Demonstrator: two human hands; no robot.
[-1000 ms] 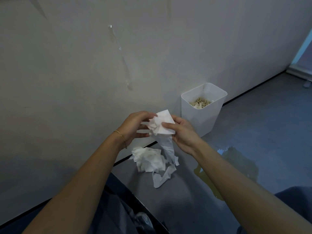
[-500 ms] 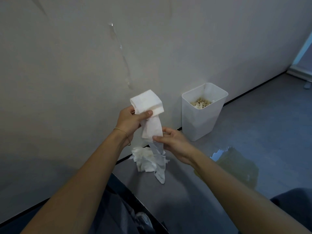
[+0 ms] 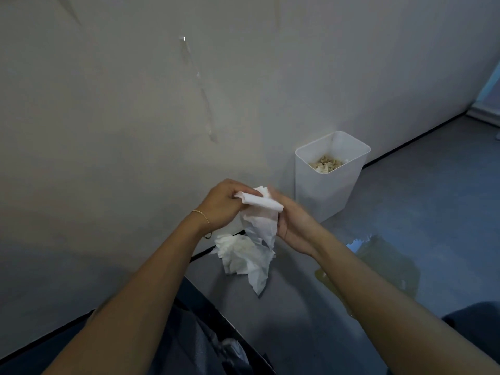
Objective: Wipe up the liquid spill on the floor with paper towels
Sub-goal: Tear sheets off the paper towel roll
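We hold the paper towel (image 3: 261, 217) just left of the white bin (image 3: 324, 196). Our left hand (image 3: 221, 204) curls its fingers around the top fold and our right hand (image 3: 295, 226) pinches it lower, probably to bunch a pad. The spill (image 3: 378, 263) lies in front of the bin, not yet wiped.

Wall (image 3: 108, 131): plain off-white, fills the upper and left view; one glossy streak (image 3: 201, 96) slants down it.
Skirting (image 3: 198, 255): thin black strip where the wall meets the floor.
Floor (image 3: 433, 198): smooth grey-blue, faintly reflective.
Bin (image 3: 324, 196): white, rectangular, open-topped, against the wall — beige scraps inside.
Far right edge: bright pale-blue panel (image 3: 491, 87) — window or door, cannot tell.
Light: dim, cool.
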